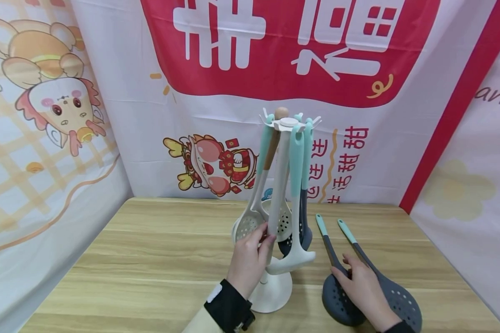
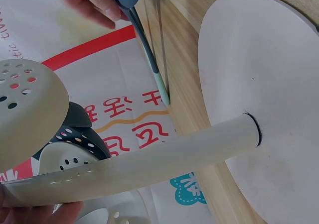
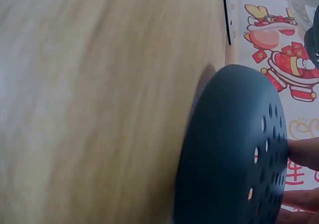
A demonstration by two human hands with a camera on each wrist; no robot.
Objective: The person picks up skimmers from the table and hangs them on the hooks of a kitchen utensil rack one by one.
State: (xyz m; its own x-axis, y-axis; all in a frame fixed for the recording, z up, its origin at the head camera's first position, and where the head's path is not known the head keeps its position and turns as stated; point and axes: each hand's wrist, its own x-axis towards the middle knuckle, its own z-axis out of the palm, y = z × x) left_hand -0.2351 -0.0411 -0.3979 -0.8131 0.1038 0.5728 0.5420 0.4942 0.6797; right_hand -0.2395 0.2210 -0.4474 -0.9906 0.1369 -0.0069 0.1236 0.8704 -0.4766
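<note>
A pale utensil stand (image 1: pixel 278 185) stands upright on its round base (image 1: pixel 271 298), with several utensils on its hooks. My left hand (image 1: pixel 250 256) grips the stand's pole (image 2: pixel 149 159) below the middle. Close by hangs a white skimmer (image 1: pixel 292 261) with a turquoise handle; its holes show in the left wrist view. On the table at right lies a dark grey skimmer (image 3: pixel 224 149). My right hand (image 1: pixel 364 286) pinches its neck between thumb and fingers, partly hiding the neck. Right beside it lies a larger dark grey perforated utensil (image 1: pixel 404 303), partly under that hand.
A brown-handled utensil (image 1: pixel 271 152) and dark perforated heads also hang on the stand. The wooden table (image 1: pixel 150 259) ends at a back edge against a printed cloth (image 1: pixel 191 111). Patterned cloths also hang at left and right.
</note>
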